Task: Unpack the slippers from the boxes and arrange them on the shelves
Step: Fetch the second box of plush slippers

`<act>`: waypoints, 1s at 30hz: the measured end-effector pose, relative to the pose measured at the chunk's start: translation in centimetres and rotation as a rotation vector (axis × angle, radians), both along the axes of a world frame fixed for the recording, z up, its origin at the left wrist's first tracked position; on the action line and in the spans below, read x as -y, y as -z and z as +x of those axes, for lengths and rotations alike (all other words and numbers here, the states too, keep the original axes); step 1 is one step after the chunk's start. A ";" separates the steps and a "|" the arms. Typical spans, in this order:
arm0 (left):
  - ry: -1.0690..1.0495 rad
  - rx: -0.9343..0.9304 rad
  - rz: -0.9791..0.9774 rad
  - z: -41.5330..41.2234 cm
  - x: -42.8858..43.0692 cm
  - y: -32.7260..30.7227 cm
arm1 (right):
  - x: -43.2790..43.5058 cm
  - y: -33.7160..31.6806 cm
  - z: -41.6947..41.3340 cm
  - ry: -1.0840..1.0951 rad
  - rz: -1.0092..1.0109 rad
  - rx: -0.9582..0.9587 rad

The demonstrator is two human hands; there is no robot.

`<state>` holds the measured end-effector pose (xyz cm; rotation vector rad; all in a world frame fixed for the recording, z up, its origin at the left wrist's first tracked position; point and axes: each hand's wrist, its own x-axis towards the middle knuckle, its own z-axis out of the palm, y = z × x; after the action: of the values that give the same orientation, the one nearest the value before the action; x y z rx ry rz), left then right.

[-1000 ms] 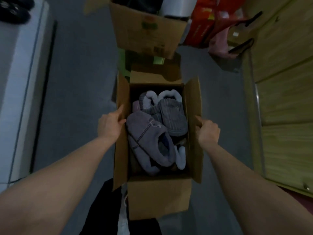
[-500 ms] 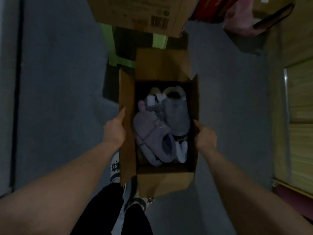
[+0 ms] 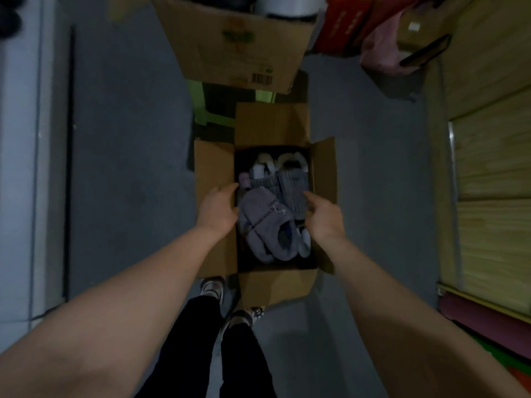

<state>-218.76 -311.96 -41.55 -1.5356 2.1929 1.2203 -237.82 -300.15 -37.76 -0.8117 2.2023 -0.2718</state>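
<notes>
Slippers [image 3: 268,234] sit in the open cardboard box [image 3: 214,248], right between the two hands. Going left to right on my feed.

Well out past the left hand's outer side there is a pale unit [image 3: 20,168] on the grey floor [image 3: 123,168].

Left hand [image 3: 217,209] hangs over the box's left flap at the rim of the opening. Its fingers are loosely curved with nothing in their grasp. The thumb side is just beside the purple slipper [image 3: 258,208]; contact maybe, but the light is too dim for me to call it.

Back toward that wrist, a pair of patterned shoes [image 3: 212,287] stands at the near end of the box.

The purple slipper lies on top, and the grey ribbed pair [image 3: 290,188] is beyond it, on the fingertip side.

Further past the fingertips sits a bigger carton [image 3: 238,44] with a barcode, with something green [image 3: 212,116] below it.

Right hand [image 3: 323,215] is over the right side of the opening. Its fingers are half curled and hold nothing, and the index tip sits at the edge of the grey ribbed pair.

Out beyond its knuckles is a pink bag [image 3: 382,53].

Well off that hand's outer side is wooden shelving [image 3: 494,168].
</notes>
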 end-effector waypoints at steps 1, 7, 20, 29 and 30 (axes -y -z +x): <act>0.008 -0.024 -0.001 -0.3 -0.1 -1.9 | 0.1 -1.7 0.2 -0.014 -0.019 0.006; -0.003 -0.152 -0.034 -0.8 -0.6 -12.5 | 0.3 -11.7 1.5 -0.062 -0.093 0.012; 0.023 -0.381 -0.330 0.5 0.5 -29.8 | 2.7 -27.8 4.0 -0.155 -0.325 -0.140; 0.058 -0.429 -0.403 2.6 8.6 -32.7 | 9.5 -30.7 5.5 -0.108 -0.408 -0.192; 0.066 -0.432 -0.404 2.7 10.2 -32.8 | 10.7 -30.7 5.7 -0.091 -0.418 -0.206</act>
<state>-216.03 -322.13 -8.71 -1.4099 2.8932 1.2367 -232.09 -310.82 -7.04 -1.2096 2.3250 -0.6426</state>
